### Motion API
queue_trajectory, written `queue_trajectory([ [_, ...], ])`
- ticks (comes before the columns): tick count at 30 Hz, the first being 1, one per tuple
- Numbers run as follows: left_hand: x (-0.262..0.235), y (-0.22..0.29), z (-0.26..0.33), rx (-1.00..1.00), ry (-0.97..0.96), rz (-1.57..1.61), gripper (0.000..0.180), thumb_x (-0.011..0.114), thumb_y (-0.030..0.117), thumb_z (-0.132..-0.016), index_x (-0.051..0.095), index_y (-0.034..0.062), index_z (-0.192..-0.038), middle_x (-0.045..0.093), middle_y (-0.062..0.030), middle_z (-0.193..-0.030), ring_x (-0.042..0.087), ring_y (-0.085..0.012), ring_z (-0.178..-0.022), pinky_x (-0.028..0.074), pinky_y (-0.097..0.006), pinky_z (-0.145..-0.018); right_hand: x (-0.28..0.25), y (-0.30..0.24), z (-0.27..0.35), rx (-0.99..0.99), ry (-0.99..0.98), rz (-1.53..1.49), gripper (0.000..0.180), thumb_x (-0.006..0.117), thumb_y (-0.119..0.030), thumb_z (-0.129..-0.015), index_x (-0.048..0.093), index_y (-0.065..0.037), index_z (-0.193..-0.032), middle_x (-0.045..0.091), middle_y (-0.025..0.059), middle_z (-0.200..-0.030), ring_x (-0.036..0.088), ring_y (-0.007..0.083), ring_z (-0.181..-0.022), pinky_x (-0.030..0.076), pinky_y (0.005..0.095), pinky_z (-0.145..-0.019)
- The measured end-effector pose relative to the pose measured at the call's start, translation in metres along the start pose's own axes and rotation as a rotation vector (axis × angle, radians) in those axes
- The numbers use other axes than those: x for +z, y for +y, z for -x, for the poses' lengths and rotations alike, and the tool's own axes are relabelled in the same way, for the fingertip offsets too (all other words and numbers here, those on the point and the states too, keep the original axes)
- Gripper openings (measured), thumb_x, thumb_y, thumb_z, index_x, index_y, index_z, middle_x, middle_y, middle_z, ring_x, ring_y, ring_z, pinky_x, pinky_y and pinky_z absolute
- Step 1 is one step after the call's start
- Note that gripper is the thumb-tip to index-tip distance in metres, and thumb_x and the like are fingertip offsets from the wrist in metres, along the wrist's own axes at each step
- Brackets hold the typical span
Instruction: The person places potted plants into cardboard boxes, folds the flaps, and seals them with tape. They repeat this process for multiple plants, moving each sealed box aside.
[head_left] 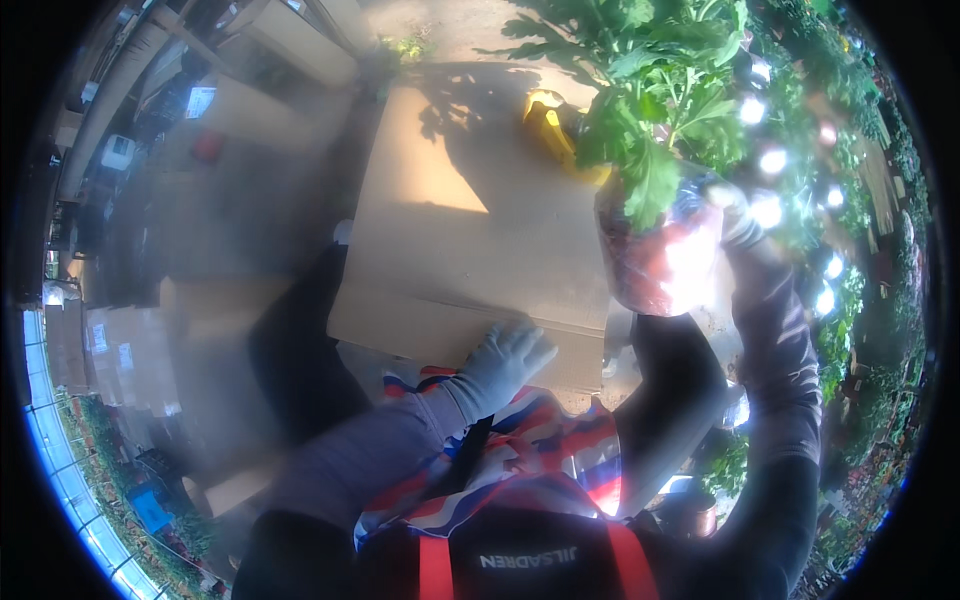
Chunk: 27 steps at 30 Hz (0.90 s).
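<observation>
In front of me lies a flat cardboard sheet point(430, 245) with a crease along its near side. My left hand point(503, 368), in a grey glove, rests on its near edge with the fingers stretched out, holding nothing. On the right, my right hand point(738, 215) grips the side of a potted plant point(665, 255) wrapped in shiny, clear-looking film; glare blurs part of that hand. The pot looks reddish, and broad green leaves point(665, 90) rise above it. A yellow object point(555, 130), perhaps a hand tool, lies on the cardboard beside the leaves, partly hidden by them.
Dense green plants point(850, 230) with bright glare spots line the right side. Cardboard boxes point(130, 360) stand at the left, and long cardboard pieces point(290, 45) lie at the far left. A small pot point(690, 515) stands near my right leg.
</observation>
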<state>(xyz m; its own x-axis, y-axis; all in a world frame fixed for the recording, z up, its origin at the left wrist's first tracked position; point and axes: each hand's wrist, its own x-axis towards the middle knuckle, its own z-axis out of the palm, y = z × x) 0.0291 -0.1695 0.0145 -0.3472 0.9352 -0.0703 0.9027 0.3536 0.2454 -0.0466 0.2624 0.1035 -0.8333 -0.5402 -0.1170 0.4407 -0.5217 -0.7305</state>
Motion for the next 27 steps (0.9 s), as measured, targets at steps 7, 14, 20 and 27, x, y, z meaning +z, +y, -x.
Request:
queue_trajectory([
  [7, -0.037, -0.055, 0.021, -0.032, 0.038, -0.024, 0.029, 0.058, 0.021, -0.087, 0.066, 0.0225, -0.115, 0.065, 0.0008, -0.098, 0.065, -0.0201, -0.09, 0.051, -0.038, -0.08, 0.034, 0.064, -0.108, 0.491, -0.095, 0.631, 0.06, 0.07, -0.026, -0.091, 0.05, 0.003, -0.14, 0.063, 0.0159, -0.13, 0.063, 0.0254, -0.113, 0.051, 0.0362, -0.099],
  [14, -0.028, -0.062, 0.025, -0.141, 0.312, -0.027, 0.009, 0.062, 0.021, -0.082, 0.068, 0.0172, -0.087, 0.064, -0.0008, -0.084, 0.064, -0.0211, -0.084, 0.049, -0.039, -0.075, 0.045, 0.102, -0.12, 0.544, -0.015, 0.748, 0.056, 0.069, -0.023, -0.094, 0.05, 0.001, -0.142, 0.063, 0.0113, -0.131, 0.062, 0.0212, -0.115, 0.05, 0.0321, -0.098],
  [20, -0.034, -0.044, -0.002, -0.032, 0.412, -0.031, 0.008, 0.064, 0.022, -0.078, 0.065, 0.0176, -0.071, 0.06, -0.0011, -0.075, 0.061, -0.021, -0.076, 0.047, -0.039, -0.068, 0.096, 0.122, -0.072, 0.094, 0.397, 0.384, 0.058, 0.057, -0.005, -0.099, 0.031, 0.007, -0.149, 0.057, 0.0216, -0.134, 0.062, 0.027, -0.116, 0.058, 0.0299, -0.087],
  [27, -0.029, -0.043, 0.001, -0.025, 0.622, 0.048, 0.007, 0.065, 0.024, -0.079, 0.063, 0.0177, -0.077, 0.056, 0.0, -0.079, 0.058, -0.0197, -0.077, 0.045, -0.038, -0.067, 0.166, 0.202, -0.012, -0.354, 0.815, 0.636, 0.055, 0.083, -0.014, -0.077, 0.061, -0.002, -0.126, 0.067, 0.0104, -0.119, 0.065, 0.019, -0.105, 0.055, 0.0303, -0.088],
])
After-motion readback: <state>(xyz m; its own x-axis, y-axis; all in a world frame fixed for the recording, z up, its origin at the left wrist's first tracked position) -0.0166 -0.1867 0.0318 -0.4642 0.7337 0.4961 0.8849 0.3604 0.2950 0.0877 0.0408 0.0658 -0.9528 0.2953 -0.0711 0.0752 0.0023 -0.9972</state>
